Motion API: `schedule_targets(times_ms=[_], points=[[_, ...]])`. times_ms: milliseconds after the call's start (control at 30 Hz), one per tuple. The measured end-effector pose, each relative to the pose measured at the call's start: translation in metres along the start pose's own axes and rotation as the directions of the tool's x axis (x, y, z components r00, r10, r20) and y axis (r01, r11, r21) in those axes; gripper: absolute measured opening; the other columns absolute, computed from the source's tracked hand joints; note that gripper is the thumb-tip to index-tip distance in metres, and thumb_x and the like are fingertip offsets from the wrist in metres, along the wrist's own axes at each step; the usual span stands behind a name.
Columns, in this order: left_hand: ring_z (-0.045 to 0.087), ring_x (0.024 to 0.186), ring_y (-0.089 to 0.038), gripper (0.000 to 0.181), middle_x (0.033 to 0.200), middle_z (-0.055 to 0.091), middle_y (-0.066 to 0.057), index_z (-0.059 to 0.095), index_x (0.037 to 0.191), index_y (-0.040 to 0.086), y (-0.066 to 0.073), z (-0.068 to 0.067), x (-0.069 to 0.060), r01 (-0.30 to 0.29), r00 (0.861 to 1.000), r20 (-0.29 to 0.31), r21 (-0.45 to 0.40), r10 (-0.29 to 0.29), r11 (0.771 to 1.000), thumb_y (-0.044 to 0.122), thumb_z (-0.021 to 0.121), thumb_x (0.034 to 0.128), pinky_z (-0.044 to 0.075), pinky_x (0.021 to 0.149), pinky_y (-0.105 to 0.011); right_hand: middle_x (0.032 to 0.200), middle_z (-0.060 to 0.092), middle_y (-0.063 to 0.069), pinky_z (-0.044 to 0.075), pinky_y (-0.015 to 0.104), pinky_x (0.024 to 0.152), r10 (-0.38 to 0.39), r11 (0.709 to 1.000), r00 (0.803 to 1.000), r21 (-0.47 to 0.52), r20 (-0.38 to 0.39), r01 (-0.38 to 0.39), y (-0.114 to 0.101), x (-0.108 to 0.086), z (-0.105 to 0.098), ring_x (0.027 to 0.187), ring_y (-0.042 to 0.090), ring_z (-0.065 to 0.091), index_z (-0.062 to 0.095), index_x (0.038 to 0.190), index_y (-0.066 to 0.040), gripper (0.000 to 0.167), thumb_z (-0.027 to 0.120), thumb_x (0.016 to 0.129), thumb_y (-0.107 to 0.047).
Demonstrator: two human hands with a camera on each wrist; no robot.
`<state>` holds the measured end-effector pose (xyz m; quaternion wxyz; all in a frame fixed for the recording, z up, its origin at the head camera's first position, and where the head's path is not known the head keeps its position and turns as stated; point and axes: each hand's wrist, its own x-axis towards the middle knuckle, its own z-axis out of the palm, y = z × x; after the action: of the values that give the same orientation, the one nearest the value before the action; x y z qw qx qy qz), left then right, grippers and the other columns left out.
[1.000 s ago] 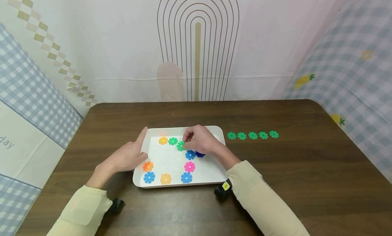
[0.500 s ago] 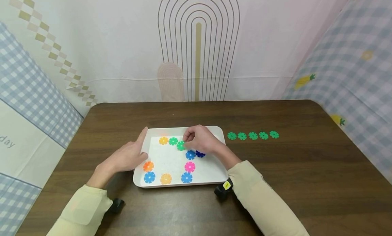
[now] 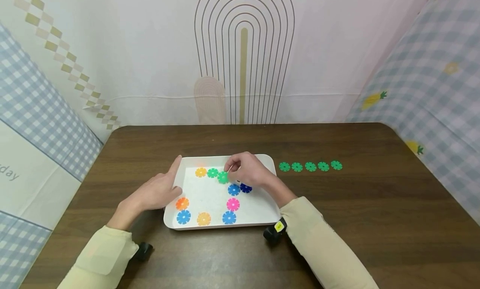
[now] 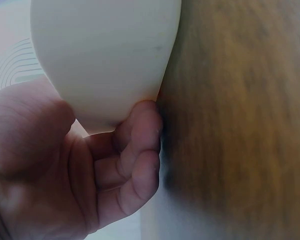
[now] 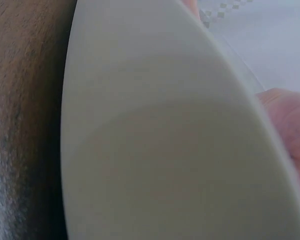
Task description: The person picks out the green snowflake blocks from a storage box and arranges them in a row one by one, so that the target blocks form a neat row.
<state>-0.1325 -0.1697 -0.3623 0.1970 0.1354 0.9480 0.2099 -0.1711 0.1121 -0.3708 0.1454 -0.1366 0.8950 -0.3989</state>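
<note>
A white tray (image 3: 210, 197) lies on the table, holding several notched plastic discs in different colours. At its left side my left hand (image 3: 155, 191) grips the rim; the left wrist view shows the thumb over the edge and curled fingers (image 4: 145, 130) against the outer wall. Over the tray's far right part, my right hand (image 3: 247, 170) pinches a green disc (image 3: 223, 178), its right edge hidden by the fingertips. Another green disc (image 3: 213, 173) is immediately left of it, beside a yellow one (image 3: 201, 172). Below the hand are a blue disc (image 3: 234, 190) and a dark blue disc (image 3: 246, 188).
Several green discs (image 3: 310, 167) form a row on the table right of the tray. Nearer in the tray lie a pink disc (image 3: 233, 204), an orange disc (image 3: 182, 203) and others. The tray's outer wall (image 5: 165, 150) fills most of the right wrist view.
The pinched green disc has shifted very slightly away from me, with the right fingertips still on it. The left hand keeps its place on the tray.
</note>
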Motion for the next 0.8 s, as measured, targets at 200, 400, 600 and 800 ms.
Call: schedule_targets(times_ms=[200, 400, 600, 800], points=[[0.052, 0.063, -0.018, 0.096, 0.074, 0.055, -0.006, -0.011, 0.167, 0.002, 0.000, 0.000, 0.001, 0.001, 1.000, -0.001, -0.002, -0.001, 1.000, 0.019, 0.058, 0.1022, 0.044, 0.063, -0.033, 0.096, 0.069, 0.003, 0.052, 0.028, 0.081, -0.002, 1.000, 1.000, 0.019, -0.012, 0.002, 0.000, 0.000, -0.003, 0.091, 0.020, 0.060, 0.078, 0.100, -0.013, 0.009, 0.077, 0.093, -0.007], [0.051, 0.063, -0.018, 0.097, 0.074, 0.055, -0.006, -0.011, 0.167, 0.003, -0.001, 0.000, 0.001, -0.001, 1.000, -0.002, -0.002, 0.001, 1.000, 0.019, 0.058, 0.1022, 0.044, 0.062, -0.033, 0.098, 0.069, 0.004, 0.051, 0.029, 0.080, 0.007, 0.997, 1.000, 0.071, -0.026, -0.005, 0.002, -0.003, -0.009, 0.094, 0.022, 0.059, 0.080, 0.103, -0.013, 0.010, 0.077, 0.094, -0.010], [0.052, 0.064, -0.018, 0.097, 0.075, 0.056, -0.006, -0.011, 0.167, 0.003, -0.001, 0.000, 0.001, 0.003, 1.000, -0.002, 0.000, -0.003, 1.000, 0.019, 0.059, 0.1021, 0.045, 0.063, -0.033, 0.099, 0.069, 0.004, 0.049, 0.029, 0.076, 0.026, 0.994, 0.999, 0.104, -0.024, -0.023, 0.002, -0.006, -0.013, 0.094, 0.023, 0.058, 0.080, 0.106, -0.015, 0.012, 0.076, 0.095, -0.011], [0.052, 0.064, -0.018, 0.097, 0.075, 0.056, -0.007, -0.011, 0.167, 0.003, -0.001, 0.000, 0.001, 0.003, 1.000, 0.000, -0.007, -0.003, 1.000, 0.019, 0.058, 0.1022, 0.045, 0.063, -0.033, 0.098, 0.069, 0.006, 0.047, 0.030, 0.068, 0.023, 0.988, 0.999, 0.151, -0.033, -0.018, 0.005, -0.011, -0.019, 0.090, 0.024, 0.060, 0.080, 0.108, -0.018, 0.015, 0.076, 0.095, -0.013]])
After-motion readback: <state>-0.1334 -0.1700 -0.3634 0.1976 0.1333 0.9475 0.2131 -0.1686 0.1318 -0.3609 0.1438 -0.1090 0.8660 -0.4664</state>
